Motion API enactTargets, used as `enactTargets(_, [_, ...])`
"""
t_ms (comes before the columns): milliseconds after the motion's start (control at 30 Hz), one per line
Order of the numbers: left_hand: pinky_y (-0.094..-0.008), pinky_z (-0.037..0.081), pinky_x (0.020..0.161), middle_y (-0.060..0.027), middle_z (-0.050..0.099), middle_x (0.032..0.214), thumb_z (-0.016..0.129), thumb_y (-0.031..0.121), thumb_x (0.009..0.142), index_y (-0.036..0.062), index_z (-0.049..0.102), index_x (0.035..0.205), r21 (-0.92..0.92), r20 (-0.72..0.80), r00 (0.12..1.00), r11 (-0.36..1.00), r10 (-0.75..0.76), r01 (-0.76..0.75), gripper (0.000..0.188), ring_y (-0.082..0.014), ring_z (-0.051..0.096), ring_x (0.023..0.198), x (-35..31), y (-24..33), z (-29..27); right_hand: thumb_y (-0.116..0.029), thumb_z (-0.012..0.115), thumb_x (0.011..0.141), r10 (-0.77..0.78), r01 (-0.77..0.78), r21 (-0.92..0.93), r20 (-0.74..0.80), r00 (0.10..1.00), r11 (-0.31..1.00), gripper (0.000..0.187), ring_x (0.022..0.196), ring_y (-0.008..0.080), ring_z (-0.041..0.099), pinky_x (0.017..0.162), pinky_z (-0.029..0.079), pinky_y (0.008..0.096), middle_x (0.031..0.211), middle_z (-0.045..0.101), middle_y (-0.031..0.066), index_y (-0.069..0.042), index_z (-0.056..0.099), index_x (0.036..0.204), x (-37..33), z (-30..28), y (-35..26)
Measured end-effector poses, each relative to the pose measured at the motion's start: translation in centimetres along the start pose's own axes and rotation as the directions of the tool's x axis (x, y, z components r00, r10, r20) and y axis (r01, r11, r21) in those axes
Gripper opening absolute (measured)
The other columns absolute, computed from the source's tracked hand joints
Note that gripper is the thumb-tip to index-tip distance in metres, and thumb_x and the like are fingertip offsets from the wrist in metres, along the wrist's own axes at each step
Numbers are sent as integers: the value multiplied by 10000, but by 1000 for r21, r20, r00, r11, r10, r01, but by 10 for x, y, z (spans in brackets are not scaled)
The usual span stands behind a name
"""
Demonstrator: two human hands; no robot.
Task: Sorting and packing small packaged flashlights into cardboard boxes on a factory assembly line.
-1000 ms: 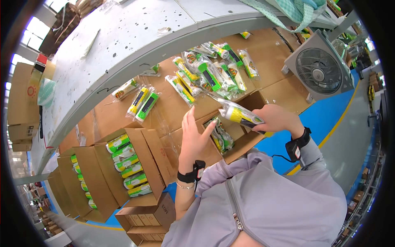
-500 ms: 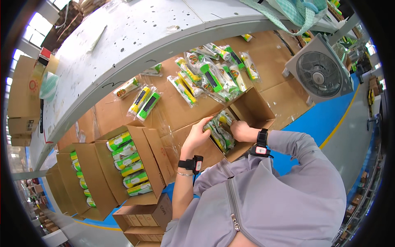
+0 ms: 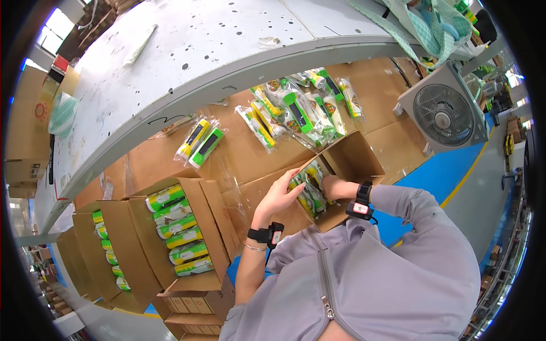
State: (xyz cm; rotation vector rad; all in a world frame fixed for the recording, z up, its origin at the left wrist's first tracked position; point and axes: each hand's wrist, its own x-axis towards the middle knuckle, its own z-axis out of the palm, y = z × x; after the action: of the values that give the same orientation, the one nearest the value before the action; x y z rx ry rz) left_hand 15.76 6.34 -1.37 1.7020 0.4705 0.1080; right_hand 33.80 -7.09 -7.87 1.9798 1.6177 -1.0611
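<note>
An open cardboard box (image 3: 356, 160) stands before me, with several green, yellow and white flashlight-like items in clear bags (image 3: 309, 192) packed in its near part. My left hand (image 3: 278, 195) lies at the box's left edge, its fingers stretched out and thumb apart, touching the rim beside the bagged items. Inside the box, my right hand (image 3: 334, 187) is against the right side of these items. Its fingers curl downward, and their tips are hidden, so what they grip cannot be made out.
More bagged items (image 3: 298, 111) lie heaped on the cardboard-covered table (image 3: 250, 176). Filled open boxes (image 3: 194, 196) stand at the left. A white shelf (image 3: 227, 40) crosses above the table's far side. A grey fan (image 3: 442, 113) stands at the far right.
My view has shifted slightly. Both hands stay at the box; my left thumb has spread further over the bagged items, and my right hand remains curled among them.
</note>
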Motion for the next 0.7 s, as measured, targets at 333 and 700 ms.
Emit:
enactTargets(333, [-349, 492, 778, -209, 614, 963, 643, 434, 787, -61, 516, 1051, -187, -567, 711, 905, -416, 381, 576, -268, 608, 884, 83, -56, -56, -42, 575, 730, 177, -163, 93, -173, 969, 982, 134, 767, 331, 663, 667, 540, 371, 789, 654, 215, 24, 680, 780, 21, 44, 0])
enactTargets(700, [-460, 457, 808, -261, 616, 960, 604, 289, 818, 5, 509, 1030, 86, -618, 755, 935, -220, 343, 367, -404, 589, 948, 112, -107, -65, -261, 600, 773, 10, -4, 236, -26, 1000, 972, 322, 865, 368, 623, 747, 497, 419, 909, 634, 237, 47, 655, 851, -9, -2, 7])
